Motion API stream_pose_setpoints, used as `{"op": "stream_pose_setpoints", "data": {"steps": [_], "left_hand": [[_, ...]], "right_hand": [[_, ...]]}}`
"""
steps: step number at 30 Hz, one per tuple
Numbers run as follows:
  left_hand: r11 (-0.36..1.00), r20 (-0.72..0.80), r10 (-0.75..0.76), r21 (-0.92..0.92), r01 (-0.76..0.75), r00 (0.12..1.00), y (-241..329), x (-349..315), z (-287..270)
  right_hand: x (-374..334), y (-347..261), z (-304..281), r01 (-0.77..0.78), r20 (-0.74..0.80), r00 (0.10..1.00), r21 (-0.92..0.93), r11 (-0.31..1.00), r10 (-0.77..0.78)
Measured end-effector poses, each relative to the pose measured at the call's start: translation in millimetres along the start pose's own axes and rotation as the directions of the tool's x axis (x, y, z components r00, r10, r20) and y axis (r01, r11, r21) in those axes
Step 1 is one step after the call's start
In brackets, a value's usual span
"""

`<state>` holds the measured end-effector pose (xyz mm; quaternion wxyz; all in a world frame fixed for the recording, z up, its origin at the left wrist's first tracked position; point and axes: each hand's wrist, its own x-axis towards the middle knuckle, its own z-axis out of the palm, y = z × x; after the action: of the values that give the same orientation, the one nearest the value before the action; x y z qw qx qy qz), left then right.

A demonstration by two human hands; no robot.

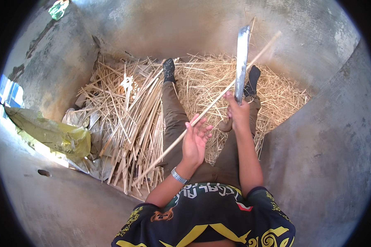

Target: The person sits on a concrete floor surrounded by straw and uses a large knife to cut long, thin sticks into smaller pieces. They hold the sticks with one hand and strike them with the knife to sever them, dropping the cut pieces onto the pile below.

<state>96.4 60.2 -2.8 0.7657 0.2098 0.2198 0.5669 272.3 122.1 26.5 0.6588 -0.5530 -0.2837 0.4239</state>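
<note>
A long pale bamboo strip [210, 106] slants from low left to upper right, crossing in front of my chest and legs. My left hand [196, 138], with a metal watch on its wrist, holds the strip between thumb and palm, its other fingers loosely curled and partly spread. In my right hand [238, 113] is a machete [242, 53], blade pointing up and away. The lower curl of its brown handle [225, 126] shows under the fist. The blade stands close beside the strip; whether they touch, I cannot tell.
My legs stretch forward in brown trousers. Between and right of them lies a heap of thin shavings [202, 82]. Many split strips [140, 127] are piled at the left, next to a yellow sack [70, 140]. Worn concrete walls [185, 29] enclose the space.
</note>
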Motion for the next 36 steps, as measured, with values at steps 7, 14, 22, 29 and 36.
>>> {"op": "stream_pose_setpoints", "data": {"steps": [7, 14, 22, 29, 36], "left_hand": [[0.985, 0.152, -0.168, -0.018, 0.173, 0.974, -14.3, -10.0, -27.7], [0.782, 0.059, -0.425, 0.527, 0.334, 0.903, -6.3, -30.1, -5.9], [-0.413, 0.524, -0.036, 0.768, -0.49, 0.851, 101.4, -62.8, -10.5], [0.119, -0.158, -0.36, 0.97, 0.213, 0.92, 137.9, -73.6, -106.3], [0.319, -0.137, -0.337, 0.914, 0.25, 0.932, 162.4, -78.0, -137.0]], "right_hand": [[-29.5, 6.7, -7.3, -0.09, 0.121, 0.991, 0.282, 0.955, 0.057], [-19.0, 14.1, -26.8, -0.006, 0.008, 1.0, 0.279, 0.96, 0.003], [-16.2, 5.0, -53.6, -0.075, -0.037, 0.995, 0.31, 0.948, 0.091], [-13.9, -4.0, -66.7, -0.038, -0.046, 0.997, 0.362, 0.931, 0.058], [-12.9, -7.4, -83.0, -0.022, -0.074, 0.996, 0.392, 0.92, 0.056]]}}
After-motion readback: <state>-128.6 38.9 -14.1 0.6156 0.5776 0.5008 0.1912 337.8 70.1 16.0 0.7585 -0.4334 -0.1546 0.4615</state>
